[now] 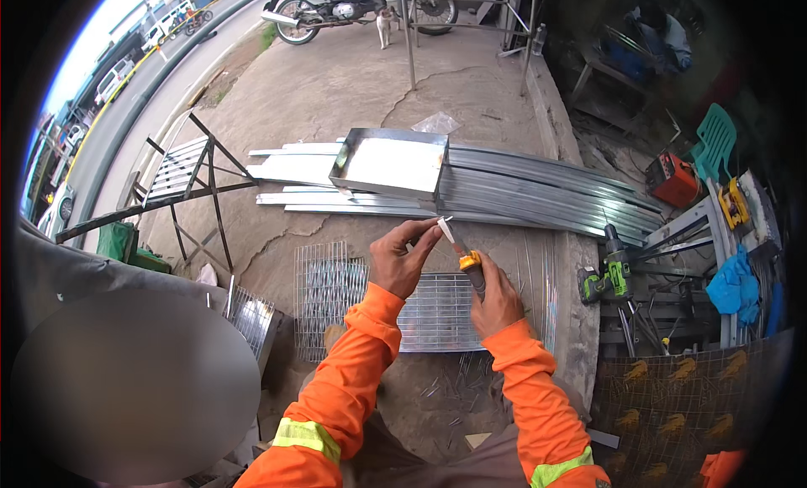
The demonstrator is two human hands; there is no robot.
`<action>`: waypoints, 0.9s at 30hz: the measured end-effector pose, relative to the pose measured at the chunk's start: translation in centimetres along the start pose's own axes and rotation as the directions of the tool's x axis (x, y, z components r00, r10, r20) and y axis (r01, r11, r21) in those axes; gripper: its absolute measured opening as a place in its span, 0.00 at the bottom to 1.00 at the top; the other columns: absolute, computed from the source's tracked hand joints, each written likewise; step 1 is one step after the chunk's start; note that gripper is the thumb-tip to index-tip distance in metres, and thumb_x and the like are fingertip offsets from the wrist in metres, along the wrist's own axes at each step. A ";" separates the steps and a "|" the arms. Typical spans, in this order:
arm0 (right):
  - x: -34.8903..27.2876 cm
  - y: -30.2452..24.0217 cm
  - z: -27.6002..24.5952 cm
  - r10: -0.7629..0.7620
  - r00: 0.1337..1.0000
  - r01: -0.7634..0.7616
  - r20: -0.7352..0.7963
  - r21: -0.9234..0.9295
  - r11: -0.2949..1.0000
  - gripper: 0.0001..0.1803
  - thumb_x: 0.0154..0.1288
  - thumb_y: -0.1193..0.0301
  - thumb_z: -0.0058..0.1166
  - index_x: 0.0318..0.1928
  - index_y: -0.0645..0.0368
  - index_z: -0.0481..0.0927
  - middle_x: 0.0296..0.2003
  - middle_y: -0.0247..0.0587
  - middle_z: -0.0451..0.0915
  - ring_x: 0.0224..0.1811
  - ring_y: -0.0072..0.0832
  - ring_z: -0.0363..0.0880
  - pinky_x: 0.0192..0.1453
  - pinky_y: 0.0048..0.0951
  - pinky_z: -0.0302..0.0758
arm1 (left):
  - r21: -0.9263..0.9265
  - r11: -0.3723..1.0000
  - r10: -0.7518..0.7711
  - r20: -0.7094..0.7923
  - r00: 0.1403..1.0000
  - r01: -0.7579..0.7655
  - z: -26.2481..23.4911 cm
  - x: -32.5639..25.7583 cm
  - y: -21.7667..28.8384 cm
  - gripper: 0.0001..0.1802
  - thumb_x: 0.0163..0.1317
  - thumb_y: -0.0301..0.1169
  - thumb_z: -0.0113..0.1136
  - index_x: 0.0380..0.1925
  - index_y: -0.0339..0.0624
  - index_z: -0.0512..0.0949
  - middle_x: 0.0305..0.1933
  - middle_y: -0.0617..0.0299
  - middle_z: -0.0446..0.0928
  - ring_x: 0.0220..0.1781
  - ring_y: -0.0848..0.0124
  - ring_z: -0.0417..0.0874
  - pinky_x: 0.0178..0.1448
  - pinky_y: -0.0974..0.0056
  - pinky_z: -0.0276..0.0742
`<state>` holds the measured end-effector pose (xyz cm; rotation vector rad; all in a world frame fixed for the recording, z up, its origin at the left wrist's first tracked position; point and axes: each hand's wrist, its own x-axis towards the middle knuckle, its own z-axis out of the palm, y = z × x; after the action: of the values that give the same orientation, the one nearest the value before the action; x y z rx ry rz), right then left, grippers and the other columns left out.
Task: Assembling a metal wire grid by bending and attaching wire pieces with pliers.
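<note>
My right hand grips a utility knife with a yellow and grey handle, its blade end pointing up and left. My left hand pinches the pale tip at the knife's blade end between thumb and fingers. Both sleeves are orange with reflective yellow bands. Below my hands a wire mesh panel lies on the concrete, with a sheet metal piece on it. Beyond them rests a folded sheet metal tray on a stack of long metal profiles.
A green cordless drill lies at the slab edge on the right. A metal frame stand is to the left, a person sits at lower left, a motorcycle is parked far ahead. Tools, a blue cloth and a red machine crowd the right.
</note>
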<state>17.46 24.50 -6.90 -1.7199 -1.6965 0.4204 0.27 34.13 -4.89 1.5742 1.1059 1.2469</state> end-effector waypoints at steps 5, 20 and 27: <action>-0.1 -0.6 1.0 0.048 0.998 -0.051 0.052 0.055 0.997 0.39 0.60 0.82 0.58 0.72 0.56 0.63 0.60 0.57 0.76 0.61 0.57 0.78 0.63 0.48 0.76 | 0.017 0.999 -0.043 -0.022 0.999 0.044 -0.9 -0.4 -0.2 0.13 0.68 0.32 0.68 0.47 0.36 0.87 0.40 0.58 0.88 0.43 0.78 0.85 0.49 0.71 0.79; 0.4 -0.5 0.2 0.152 0.988 -0.153 0.012 0.090 0.984 0.22 0.64 0.72 0.62 0.57 0.61 0.71 0.48 0.58 0.80 0.50 0.58 0.81 0.53 0.50 0.77 | -0.164 0.986 -0.041 -0.002 0.999 0.040 -0.1 -0.2 -0.7 0.12 0.70 0.29 0.66 0.48 0.33 0.86 0.42 0.57 0.87 0.45 0.75 0.86 0.52 0.70 0.81; -0.2 -0.2 1.2 0.145 0.989 -0.146 0.012 0.082 0.986 0.25 0.65 0.74 0.58 0.61 0.60 0.67 0.49 0.61 0.79 0.52 0.60 0.80 0.54 0.52 0.77 | -0.170 0.983 -0.061 0.037 0.997 0.067 -0.3 -0.4 -0.5 0.13 0.69 0.30 0.66 0.48 0.33 0.86 0.41 0.58 0.87 0.45 0.75 0.86 0.52 0.70 0.80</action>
<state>16.52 24.60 -7.72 -1.7898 -1.5412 0.5550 -0.15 33.95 -5.44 1.4145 0.9938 1.2356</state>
